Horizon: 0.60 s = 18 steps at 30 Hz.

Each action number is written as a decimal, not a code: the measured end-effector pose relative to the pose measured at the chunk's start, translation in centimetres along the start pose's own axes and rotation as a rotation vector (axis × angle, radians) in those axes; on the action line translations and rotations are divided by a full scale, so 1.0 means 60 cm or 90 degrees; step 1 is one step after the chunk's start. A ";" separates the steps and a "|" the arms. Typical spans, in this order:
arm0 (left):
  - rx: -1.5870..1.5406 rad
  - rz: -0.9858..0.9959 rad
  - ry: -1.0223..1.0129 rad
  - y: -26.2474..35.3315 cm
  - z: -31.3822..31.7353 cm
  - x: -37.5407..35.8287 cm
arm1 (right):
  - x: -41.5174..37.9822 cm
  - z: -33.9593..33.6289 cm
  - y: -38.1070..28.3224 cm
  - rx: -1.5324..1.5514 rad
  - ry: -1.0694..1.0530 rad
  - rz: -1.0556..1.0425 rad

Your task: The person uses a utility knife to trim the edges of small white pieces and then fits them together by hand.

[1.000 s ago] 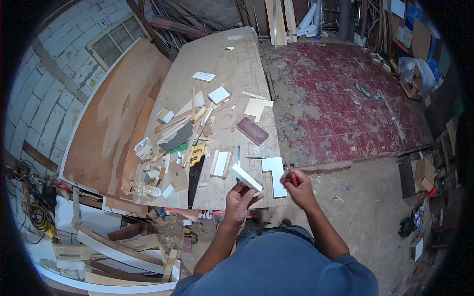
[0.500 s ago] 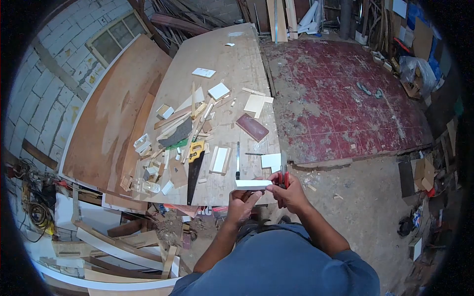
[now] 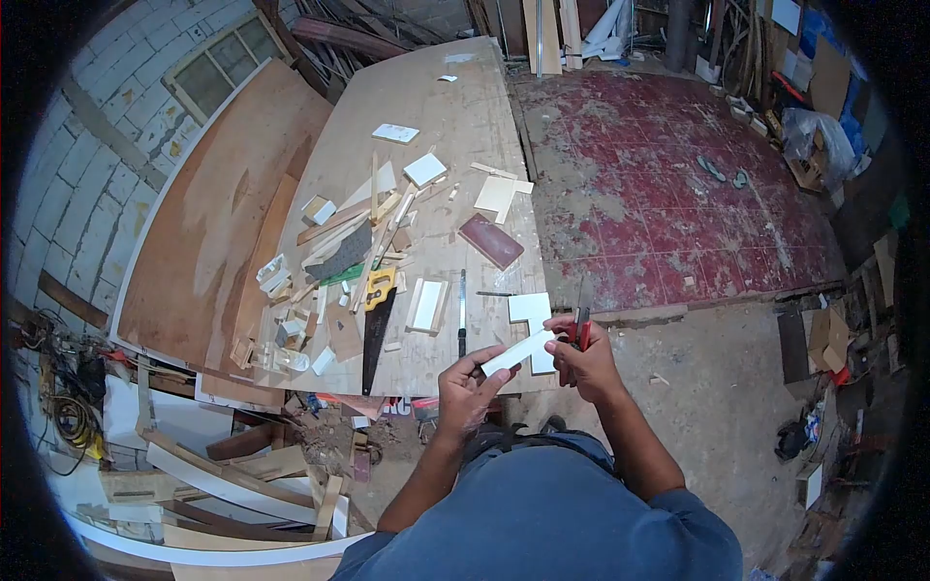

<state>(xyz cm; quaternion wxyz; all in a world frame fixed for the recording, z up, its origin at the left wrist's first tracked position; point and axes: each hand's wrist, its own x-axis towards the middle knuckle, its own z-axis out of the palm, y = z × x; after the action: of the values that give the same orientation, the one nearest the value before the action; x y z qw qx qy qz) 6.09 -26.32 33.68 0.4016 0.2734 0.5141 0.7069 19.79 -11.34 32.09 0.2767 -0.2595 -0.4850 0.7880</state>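
Both forearms angle inward; the left hand (image 3: 466, 395) grasps the near end of a white strip (image 3: 516, 355), the right hand (image 3: 586, 366) its far end plus a red-handled tool (image 3: 584, 334). Above the near edge of the desk (image 3: 446, 121), the strip's long axis slants rightward and away. Beyond lies a white L-shaped piece (image 3: 528, 307).

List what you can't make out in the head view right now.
All in the head view:
- White piece: its underside faces away; the left hand covers part of one end.
- Red item: partly hidden by the right hand, too small to identify.
- White board: partly hidden behind the white piece and right hand.
- Dark object on the floor: too small to identify.
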 end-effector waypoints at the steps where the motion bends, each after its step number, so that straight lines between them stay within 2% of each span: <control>1: 0.001 -0.020 0.005 -0.002 -0.003 -0.001 | 0.001 -0.004 0.001 0.005 0.008 0.002; 5: 0.042 -0.067 -0.004 -0.007 -0.013 -0.003 | 0.004 0.002 -0.005 -0.008 0.043 -0.038; 12: 0.055 -0.096 -0.026 -0.015 -0.016 -0.006 | 0.004 0.009 -0.005 -0.108 0.014 -0.020; 18: 0.058 -0.139 -0.026 -0.018 -0.020 -0.011 | 0.003 0.019 0.005 -0.183 -0.022 -0.128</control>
<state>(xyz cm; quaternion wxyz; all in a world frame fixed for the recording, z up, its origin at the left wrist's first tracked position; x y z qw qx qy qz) 5.77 -27.31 32.28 0.4738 0.2479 0.5645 0.6288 18.83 -12.00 32.23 0.3059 -0.2331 -0.6210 0.6830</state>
